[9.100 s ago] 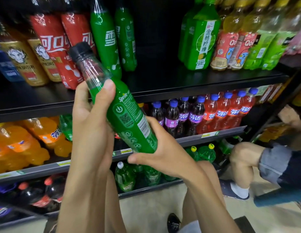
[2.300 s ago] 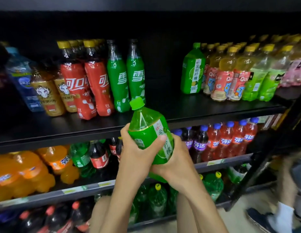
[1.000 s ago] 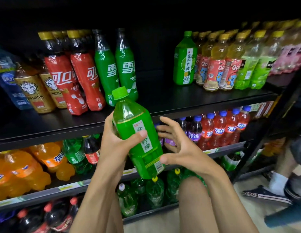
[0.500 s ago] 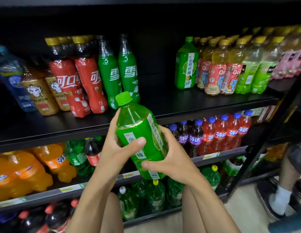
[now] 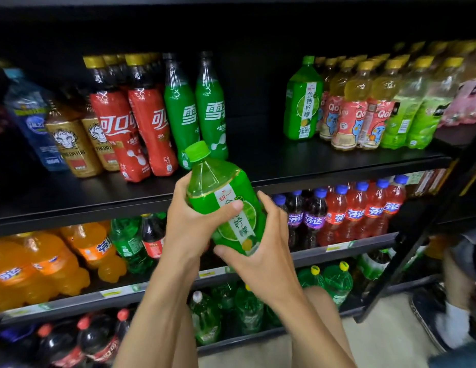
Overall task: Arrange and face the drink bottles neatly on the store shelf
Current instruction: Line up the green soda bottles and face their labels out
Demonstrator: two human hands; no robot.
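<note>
Head view gives me both hands on the green bottle (image 5: 221, 187), which is held in the air just in front of the top shelf (image 5: 298, 166) edge, below the two Sprite bottles (image 5: 194, 112). It tilts with its green cap to the upper left, and its lime label faces me. My left hand (image 5: 186, 229) grips the upper body, thumb pressed across the label and the other fingers curled out of sight behind. My right hand (image 5: 266, 251) cups the lower end, thumb under the base and fingers wrapped round the right side. A matching green bottle (image 5: 302, 102) stands upright further right on that shelf, beside a row of yellow-capped bottles (image 5: 364, 107).
</note>
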